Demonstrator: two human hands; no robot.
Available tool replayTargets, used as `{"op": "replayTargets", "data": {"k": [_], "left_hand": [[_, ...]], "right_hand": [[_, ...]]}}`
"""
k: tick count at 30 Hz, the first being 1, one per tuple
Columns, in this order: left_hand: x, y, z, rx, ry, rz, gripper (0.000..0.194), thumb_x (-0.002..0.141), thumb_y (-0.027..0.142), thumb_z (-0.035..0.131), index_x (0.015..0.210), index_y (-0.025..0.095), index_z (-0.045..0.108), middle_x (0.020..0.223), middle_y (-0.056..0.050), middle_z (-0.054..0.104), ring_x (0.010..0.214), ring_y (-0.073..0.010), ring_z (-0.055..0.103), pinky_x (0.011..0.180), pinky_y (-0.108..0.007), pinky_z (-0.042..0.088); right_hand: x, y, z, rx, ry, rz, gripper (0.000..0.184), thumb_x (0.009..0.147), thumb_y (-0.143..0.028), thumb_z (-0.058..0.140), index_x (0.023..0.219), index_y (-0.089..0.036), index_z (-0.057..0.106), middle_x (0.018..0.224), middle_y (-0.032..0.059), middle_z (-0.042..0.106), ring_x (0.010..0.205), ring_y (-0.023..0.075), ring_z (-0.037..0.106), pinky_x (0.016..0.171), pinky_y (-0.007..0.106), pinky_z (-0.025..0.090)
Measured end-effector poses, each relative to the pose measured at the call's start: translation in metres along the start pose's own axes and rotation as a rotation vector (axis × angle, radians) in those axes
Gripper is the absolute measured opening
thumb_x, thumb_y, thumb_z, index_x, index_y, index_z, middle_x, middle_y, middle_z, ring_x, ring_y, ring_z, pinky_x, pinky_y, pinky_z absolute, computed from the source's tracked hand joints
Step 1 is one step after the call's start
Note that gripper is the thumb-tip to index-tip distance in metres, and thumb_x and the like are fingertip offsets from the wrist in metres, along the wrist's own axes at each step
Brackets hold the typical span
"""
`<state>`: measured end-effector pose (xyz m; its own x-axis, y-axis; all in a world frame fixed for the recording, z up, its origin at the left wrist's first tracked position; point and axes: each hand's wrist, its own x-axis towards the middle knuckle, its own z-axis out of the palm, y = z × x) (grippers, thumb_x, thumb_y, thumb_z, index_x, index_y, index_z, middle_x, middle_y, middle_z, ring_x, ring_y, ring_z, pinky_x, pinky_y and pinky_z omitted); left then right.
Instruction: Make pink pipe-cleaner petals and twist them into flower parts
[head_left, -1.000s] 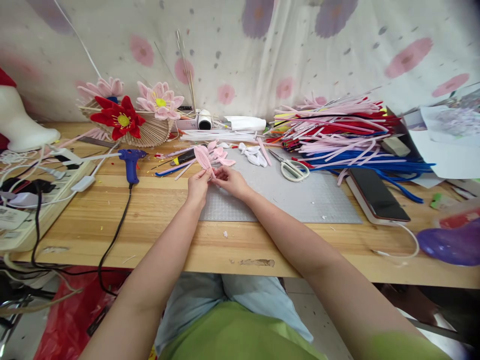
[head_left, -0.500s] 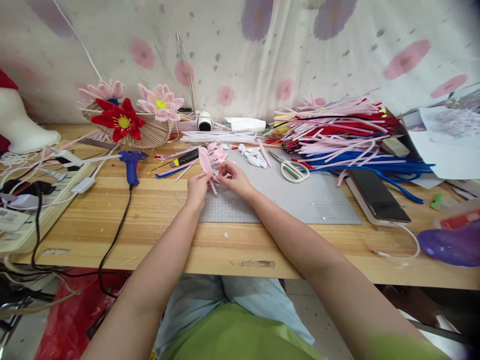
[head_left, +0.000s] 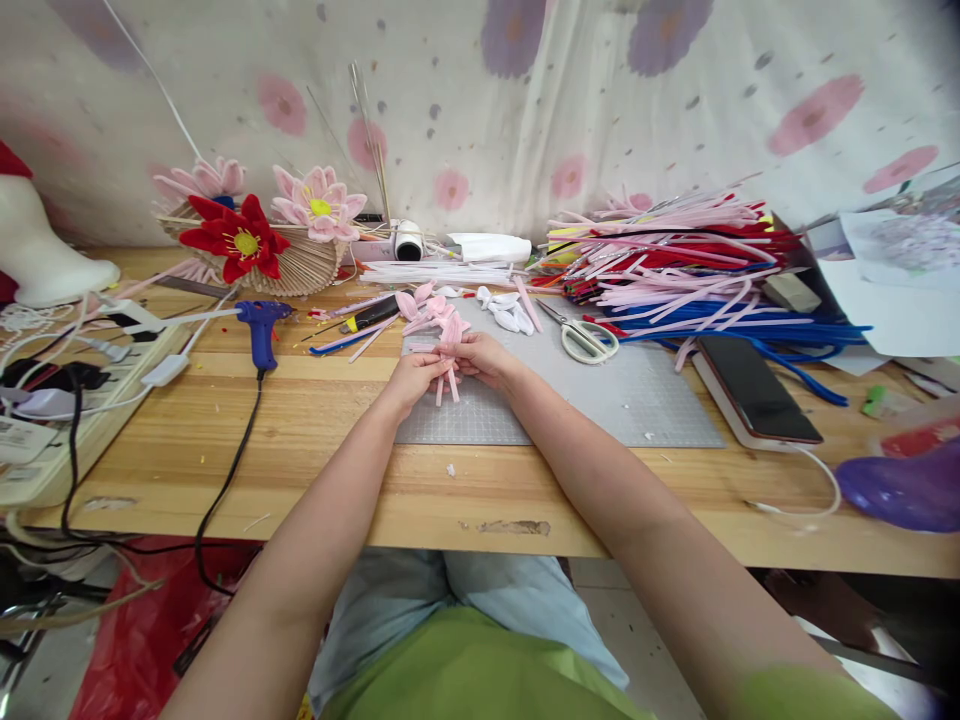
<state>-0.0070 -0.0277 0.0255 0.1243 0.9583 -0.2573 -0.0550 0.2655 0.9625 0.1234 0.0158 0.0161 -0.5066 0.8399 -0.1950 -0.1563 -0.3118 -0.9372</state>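
Between my two hands is a pink pipe cleaner petal (head_left: 451,330), its two stem ends pointing down toward me. My left hand (head_left: 418,380) is closed in a pinch at its base. From the other side, my right hand (head_left: 482,358) pinches the same petal, its fingertips close to the left ones. Just behind lie finished-looking pink petals (head_left: 421,303) on the grey cutting mat (head_left: 600,400). White petals (head_left: 510,312) rest to their right, beside a short pink strip. Scissors (head_left: 589,342) with pale handles lie farther right.
A blue glue gun (head_left: 262,330) stands at left near a power strip (head_left: 112,420). Red and pink flowers (head_left: 244,242) sit at back left. Bundled pipe cleaners (head_left: 675,260) pile up at back right, with a phone (head_left: 757,390) in front. A utility knife (head_left: 371,315) lies near my left hand.
The petal has shifted right and lower, and is turned more upright between my hands. My right hand has closed in on it, and my left hand has moved slightly right.
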Motion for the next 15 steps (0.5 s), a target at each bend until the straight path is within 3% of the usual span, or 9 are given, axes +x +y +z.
{"op": "replayTargets", "data": {"k": [5, 10, 15], "left_hand": [[-0.0018, 0.0007, 0.0023, -0.026, -0.131, 0.064, 0.016, 0.067, 0.027, 0.069, 0.069, 0.011, 0.067, 0.064, -0.007, 0.066, 0.058, -0.0142, 0.061, 0.06, -0.028, 0.051], [-0.0007, -0.0018, 0.0055, 0.032, -0.096, 0.101, 0.009, 0.065, 0.018, 0.069, 0.072, 0.012, 0.068, 0.06, -0.002, 0.065, 0.051, -0.0107, 0.057, 0.053, -0.023, 0.048], [0.0024, -0.0069, 0.0065, 0.074, -0.031, 0.142, 0.016, 0.06, 0.018, 0.071, 0.074, 0.011, 0.068, 0.065, -0.003, 0.065, 0.056, -0.0122, 0.058, 0.051, -0.024, 0.048]], "right_hand": [[-0.002, -0.0035, 0.0018, 0.089, 0.133, -0.007, 0.02, 0.065, -0.023, 0.072, 0.062, -0.01, 0.057, 0.037, -0.0064, 0.043, 0.031, 0.0, 0.026, 0.028, 0.014, 0.016], [-0.0034, -0.0044, 0.0038, 0.122, 0.142, 0.007, 0.024, 0.064, -0.021, 0.073, 0.055, -0.011, 0.053, 0.035, -0.0074, 0.039, 0.03, -0.0003, 0.025, 0.027, 0.013, 0.016], [-0.001, 0.0007, 0.0024, 0.085, 0.118, -0.017, 0.027, 0.064, -0.026, 0.073, 0.056, -0.012, 0.051, 0.037, -0.0061, 0.044, 0.029, 0.001, 0.029, 0.028, 0.015, 0.021]]}}
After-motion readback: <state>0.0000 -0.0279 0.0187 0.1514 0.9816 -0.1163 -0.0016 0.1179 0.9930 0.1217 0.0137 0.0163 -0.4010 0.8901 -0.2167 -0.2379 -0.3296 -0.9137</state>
